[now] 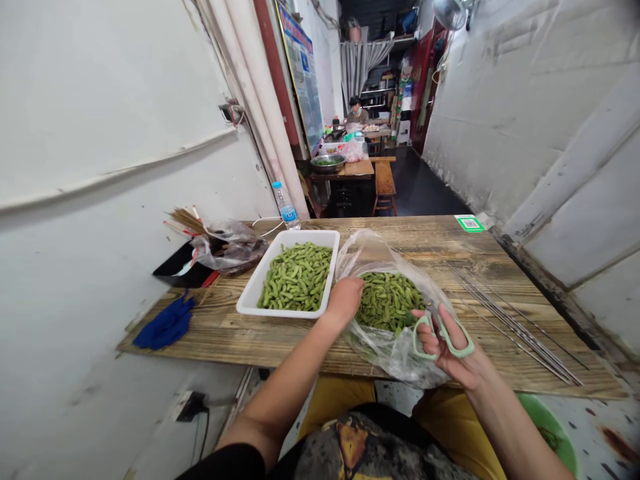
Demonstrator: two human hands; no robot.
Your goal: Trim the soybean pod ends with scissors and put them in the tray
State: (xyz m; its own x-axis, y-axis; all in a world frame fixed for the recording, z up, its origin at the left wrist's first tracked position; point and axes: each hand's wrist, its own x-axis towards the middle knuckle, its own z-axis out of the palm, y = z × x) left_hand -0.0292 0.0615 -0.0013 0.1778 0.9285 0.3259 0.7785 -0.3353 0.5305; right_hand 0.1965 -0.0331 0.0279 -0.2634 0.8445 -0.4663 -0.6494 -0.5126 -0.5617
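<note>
A clear plastic bag (395, 353) full of green edamame pods (387, 301) lies on the wooden table (490, 267) in front of me. My left hand (345, 297) reaches into the bag's left side, fingers curled among the pods. My right hand (450, 347) holds scissors with pale green handles (443, 333) at the bag's right edge, fingers through the loops. To the left, a white rectangular tray (250, 300) holds a heap of edamame pods (297, 277).
Several thin metal skewers (515, 323) lie on the table's right side. A blue cloth (165, 325), a black container (177, 270) with sticks, a crumpled bag (233, 247) and a water bottle (286, 207) sit at left. A green basin (550, 427) is below. A person sits far back.
</note>
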